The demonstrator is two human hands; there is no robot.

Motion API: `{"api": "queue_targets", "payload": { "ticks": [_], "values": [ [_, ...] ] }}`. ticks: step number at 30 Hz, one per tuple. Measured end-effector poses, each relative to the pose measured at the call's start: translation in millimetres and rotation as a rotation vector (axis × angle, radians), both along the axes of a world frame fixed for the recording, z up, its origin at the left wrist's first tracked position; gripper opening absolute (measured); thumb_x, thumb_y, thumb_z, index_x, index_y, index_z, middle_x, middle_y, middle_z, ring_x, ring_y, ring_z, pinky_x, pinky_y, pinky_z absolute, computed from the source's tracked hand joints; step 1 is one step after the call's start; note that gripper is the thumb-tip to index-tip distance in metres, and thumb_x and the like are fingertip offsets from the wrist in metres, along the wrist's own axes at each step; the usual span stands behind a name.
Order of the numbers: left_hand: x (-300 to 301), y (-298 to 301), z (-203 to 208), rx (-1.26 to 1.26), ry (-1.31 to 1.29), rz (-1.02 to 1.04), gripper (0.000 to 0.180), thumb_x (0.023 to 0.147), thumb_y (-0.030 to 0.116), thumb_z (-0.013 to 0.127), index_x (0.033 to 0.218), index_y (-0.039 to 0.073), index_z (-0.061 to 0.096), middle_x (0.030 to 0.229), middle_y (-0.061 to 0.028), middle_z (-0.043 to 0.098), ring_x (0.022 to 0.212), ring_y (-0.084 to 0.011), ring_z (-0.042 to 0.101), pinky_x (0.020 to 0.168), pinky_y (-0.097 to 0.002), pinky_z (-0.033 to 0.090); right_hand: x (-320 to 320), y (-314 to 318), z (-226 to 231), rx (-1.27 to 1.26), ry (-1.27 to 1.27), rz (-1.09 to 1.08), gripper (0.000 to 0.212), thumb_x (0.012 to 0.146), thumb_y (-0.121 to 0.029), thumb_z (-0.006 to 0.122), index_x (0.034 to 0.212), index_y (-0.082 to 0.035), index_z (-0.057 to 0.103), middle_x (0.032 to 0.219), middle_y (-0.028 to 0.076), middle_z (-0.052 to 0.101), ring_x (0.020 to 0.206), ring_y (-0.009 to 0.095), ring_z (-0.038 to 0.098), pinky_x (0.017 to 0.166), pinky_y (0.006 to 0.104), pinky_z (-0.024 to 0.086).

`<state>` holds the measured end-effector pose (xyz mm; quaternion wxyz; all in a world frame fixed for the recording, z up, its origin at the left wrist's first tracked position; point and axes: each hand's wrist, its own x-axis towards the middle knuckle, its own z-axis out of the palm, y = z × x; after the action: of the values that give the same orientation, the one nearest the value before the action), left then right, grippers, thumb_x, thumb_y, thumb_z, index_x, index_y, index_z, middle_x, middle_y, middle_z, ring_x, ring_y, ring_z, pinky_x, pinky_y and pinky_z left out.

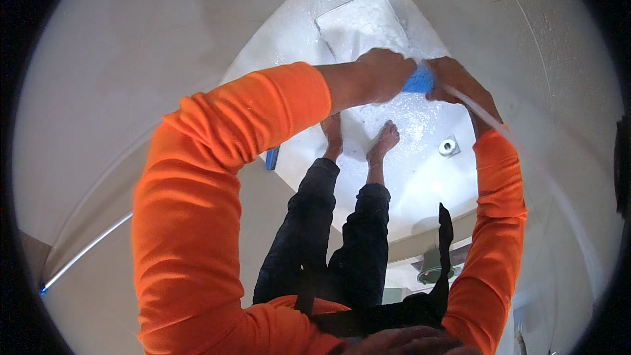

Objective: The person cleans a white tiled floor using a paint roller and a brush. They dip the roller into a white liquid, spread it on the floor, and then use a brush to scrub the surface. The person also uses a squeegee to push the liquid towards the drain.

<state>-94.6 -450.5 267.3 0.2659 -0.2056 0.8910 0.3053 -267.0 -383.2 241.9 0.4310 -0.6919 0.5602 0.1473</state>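
Shower floor [420,177] below; hands [384,75] clasp blue sponge [419,81].

Two bare hands, left [384,73] and right [457,79], one blue sponge [419,81], one round metal floor drain [449,147], two bare feet, one thin white hose [486,115].

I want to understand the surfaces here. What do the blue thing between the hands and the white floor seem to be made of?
The blue thing looks like a soft sponge or foam pad: matte, with a plain blocky edge, though the left hand and right hand hide most of it. The floor looks like glossy moulded plastic or enamel: smooth, white, wet and foamy.
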Motion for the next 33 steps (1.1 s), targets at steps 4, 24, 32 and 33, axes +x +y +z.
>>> {"api": "queue_targets", "payload": {
  "ticks": [4,24,32,33],
  "values": [
    [-17.4,-27.2,17.0,0.289,-0.13,0.111,0.04,0.064,0.011,0.07,0.101,0.0,0.057,0.087,-0.0202,0.065,0.081,-0.0343,0.065,0.072,-0.0389,0.053,-6.4,33.7,-15.3,-1.067,0.162,-0.237,0.054,0.064,0.0,0.066,0.115,-0.007,0.052,0.11,0.012,0.059,0.103,0.031,0.056,0.09,0.0442,0.044],
    [7.1,-49.4,27.0,-0.276,0.345,-0.289,0.037,0.08,0.011,0.055,0.118,0.014,0.054,0.086,-0.0128,0.062,0.08,-0.028,0.065,0.069,-0.0378,0.054,-45.4,66.7,-25.6,0.678,-1.217,-1.288,0.053,0.079,-0.054,0.061,0.098,-0.004,0.057,0.07,0.008,0.061,0.055,0.017,0.058,0.045,0.0269,0.047],
    [39.8,11.8,2.7,0.824,-0.04,1.191,0.056,0.083,0.05,0.058,0.111,0.002,0.051,0.086,-0.0135,0.061,0.071,-0.0249,0.063,0.054,-0.0361,0.051,47.1,208.7,-79.0,0.08,-1.094,-1.729,0.051,0.093,-0.032,0.05,0.135,-0.007,0.037,0.106,0.012,0.058,0.08,0.016,0.061,0.066,0.0254,0.05],
    [35.9,24.2,-4.0,1.085,-0.096,1.437,0.058,0.085,0.054,0.054,0.111,0.003,0.05,0.083,-0.0123,0.06,0.069,-0.0242,0.062,0.052,-0.036,0.05,64.5,221.9,-85.0,-0.041,-0.913,-1.58,0.06,0.087,-0.025,0.062,0.138,-0.009,0.036,0.117,0.013,0.053,0.096,0.019,0.059,0.075,0.0282,0.05]
  ]
}}
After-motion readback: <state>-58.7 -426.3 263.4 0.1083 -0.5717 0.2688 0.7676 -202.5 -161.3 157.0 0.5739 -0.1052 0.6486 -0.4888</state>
